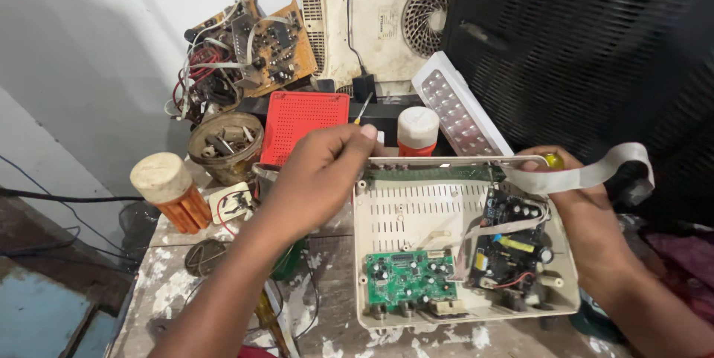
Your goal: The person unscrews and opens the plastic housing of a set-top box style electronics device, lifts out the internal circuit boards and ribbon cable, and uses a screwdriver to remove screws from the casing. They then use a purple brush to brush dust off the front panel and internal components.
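The left hand (pixel 320 172) pinched the case rim (pixel 439 161); the right hand (pixel 573 179) gripped a flat ribbon cable (pixel 595 173). Steady, straight pulling seemed advisable

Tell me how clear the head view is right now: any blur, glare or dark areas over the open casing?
Head view: the open casing is evenly lit, its green board sharp; the left hand is slightly motion-blurred; the right hand reads clearly; the black grille at upper right is dark, holding little detail; no strong glare; edges bow a little from the wide lens.
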